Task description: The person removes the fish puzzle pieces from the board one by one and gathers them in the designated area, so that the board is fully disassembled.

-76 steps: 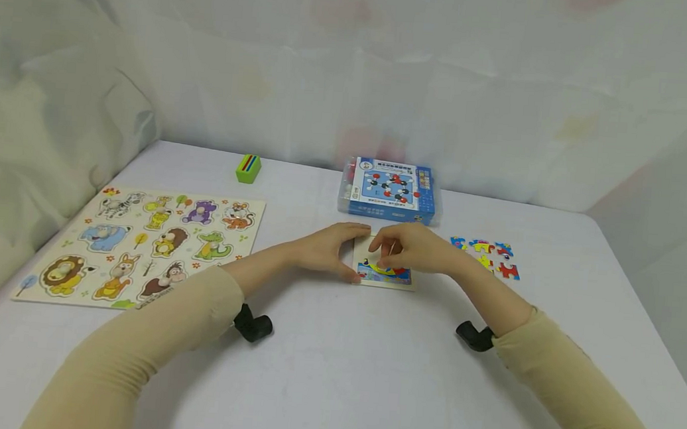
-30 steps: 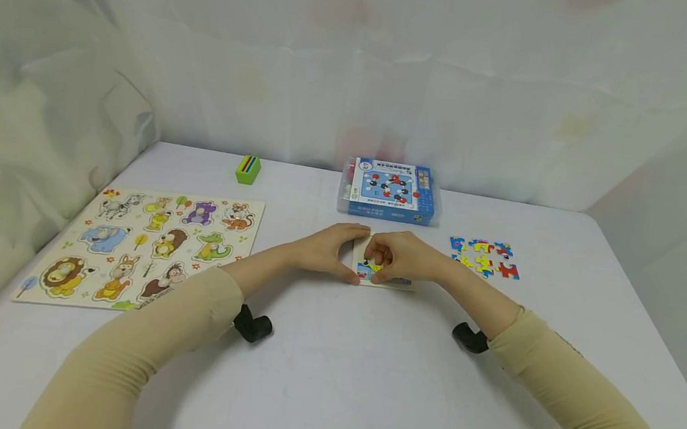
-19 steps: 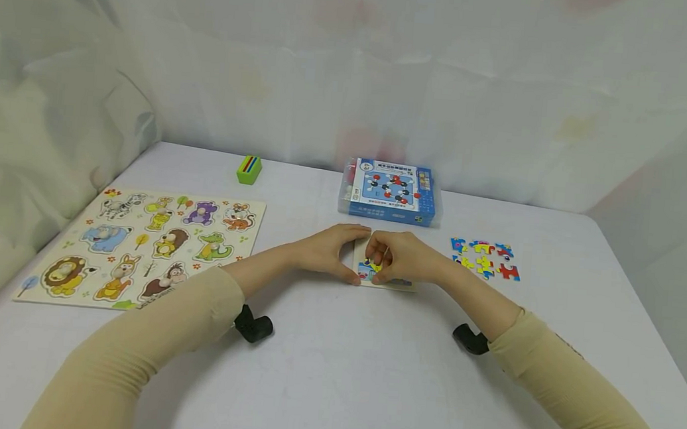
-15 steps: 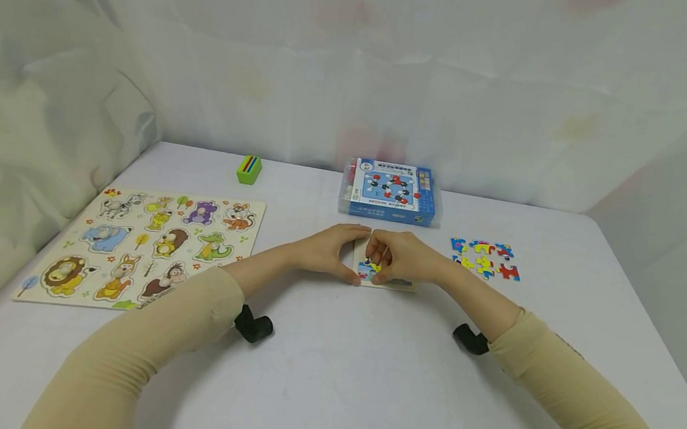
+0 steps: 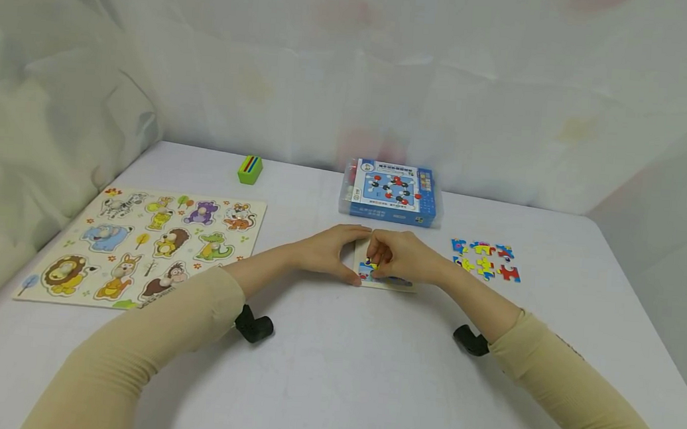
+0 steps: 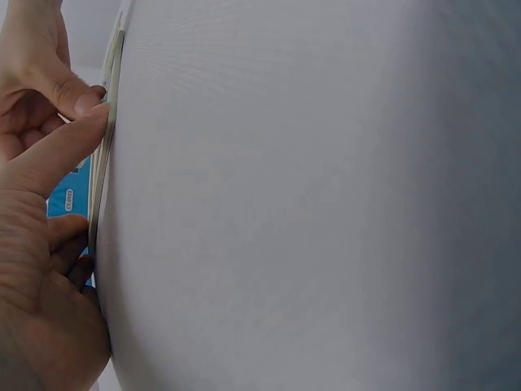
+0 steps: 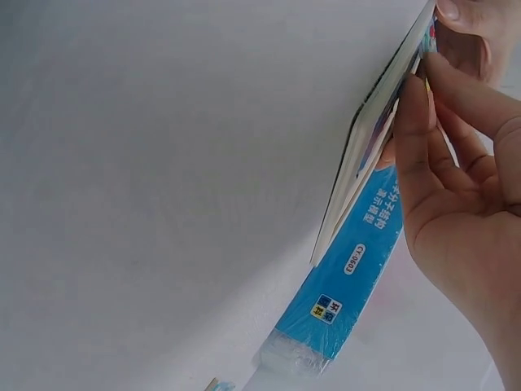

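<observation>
A small jigsaw board [image 5: 362, 248] with a pale frame and colourful picture lies between my hands, mid-table. My left hand [image 5: 324, 250] holds its left side, thumb at the near corner and fingers toward the far one. Over the picture, my right hand [image 5: 408, 255] pinches a small puzzle piece between thumb and fingertips. The fingers hide most of that piece and the board's right half. From the right wrist view, the board [image 7: 358, 147] appears nearly edge-on beside the right hand [image 7: 464, 187]. Several loose puzzle pieces [image 5: 508, 273] in red, yellow and blue lie to the right.
Behind the board stands a blue boxed molecule model set [image 5: 393, 190]. A large animal peg puzzle [image 5: 194, 211] covers the table's left part. Near the back edge sits a green block [image 5: 249, 170] with coloured stripes. White cloth hangs behind the table.
Since the oldest frame, my right hand has shifted slightly left and nearer, its thumb and fingers drawing together over the board. During the last half second hardly anything moves. My left hand stays put.
</observation>
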The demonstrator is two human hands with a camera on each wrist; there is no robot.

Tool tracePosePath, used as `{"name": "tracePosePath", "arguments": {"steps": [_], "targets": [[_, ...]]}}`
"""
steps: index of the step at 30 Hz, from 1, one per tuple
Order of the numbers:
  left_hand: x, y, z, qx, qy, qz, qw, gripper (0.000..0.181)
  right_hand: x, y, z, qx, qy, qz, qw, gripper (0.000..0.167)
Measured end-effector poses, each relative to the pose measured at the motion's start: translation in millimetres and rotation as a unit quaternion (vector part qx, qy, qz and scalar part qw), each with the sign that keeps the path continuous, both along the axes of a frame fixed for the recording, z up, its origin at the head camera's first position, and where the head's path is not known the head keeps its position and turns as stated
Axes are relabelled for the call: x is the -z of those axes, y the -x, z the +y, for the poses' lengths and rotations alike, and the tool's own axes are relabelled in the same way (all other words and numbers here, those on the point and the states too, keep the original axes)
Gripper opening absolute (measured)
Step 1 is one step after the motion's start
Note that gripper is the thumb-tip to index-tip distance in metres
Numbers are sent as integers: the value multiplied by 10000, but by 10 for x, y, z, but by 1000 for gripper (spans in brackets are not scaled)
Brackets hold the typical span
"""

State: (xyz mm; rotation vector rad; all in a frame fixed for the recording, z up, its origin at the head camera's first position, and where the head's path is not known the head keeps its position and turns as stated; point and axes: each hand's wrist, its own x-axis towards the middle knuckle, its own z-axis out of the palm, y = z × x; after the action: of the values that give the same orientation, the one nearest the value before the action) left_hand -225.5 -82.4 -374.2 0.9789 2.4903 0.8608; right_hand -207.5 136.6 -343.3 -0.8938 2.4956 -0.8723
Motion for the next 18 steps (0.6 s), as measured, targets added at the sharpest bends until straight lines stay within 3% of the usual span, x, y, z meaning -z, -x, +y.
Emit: {"name": "tracePosePath", "arguments": {"steps": [5,18], "targets": [[8,10,1,31,-26,21,10000,92,-2,1,9,33,164,78,9998,15],[27,23,-1,65,-41,65,9999,92,-31,24,25,93,267,-105,9995,14]]}}
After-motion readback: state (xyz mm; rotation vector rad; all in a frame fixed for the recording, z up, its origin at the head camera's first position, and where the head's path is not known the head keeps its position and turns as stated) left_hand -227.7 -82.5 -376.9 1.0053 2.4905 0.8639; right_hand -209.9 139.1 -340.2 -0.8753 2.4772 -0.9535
